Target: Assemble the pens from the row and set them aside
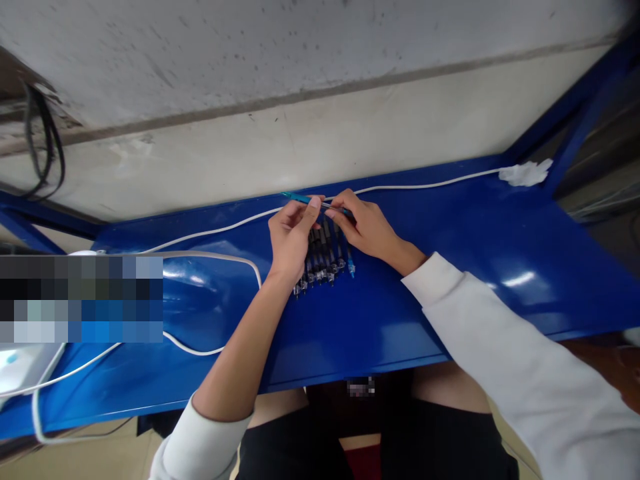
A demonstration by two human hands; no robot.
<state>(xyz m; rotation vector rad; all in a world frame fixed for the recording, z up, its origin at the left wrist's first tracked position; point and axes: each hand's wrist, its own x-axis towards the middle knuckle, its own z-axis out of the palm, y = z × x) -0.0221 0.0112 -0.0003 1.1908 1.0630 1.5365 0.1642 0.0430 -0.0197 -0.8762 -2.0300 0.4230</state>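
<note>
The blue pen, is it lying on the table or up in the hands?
Up in the hands. The blue pen is pinched between the left hand and right hand, above the row of dark pens.

workshop | blue metal bench – bare concrete wall – loose cables

Upper ends of black pens hidden beneath both hands; pixelated block masks left shelf.

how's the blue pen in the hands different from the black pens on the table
The blue pen is translucent blue; the black pens are dark. The blue pen is held off the table between the left hand and right hand, lying crosswise; the black pens lie in a row, tips toward the person. All look slim.
</note>
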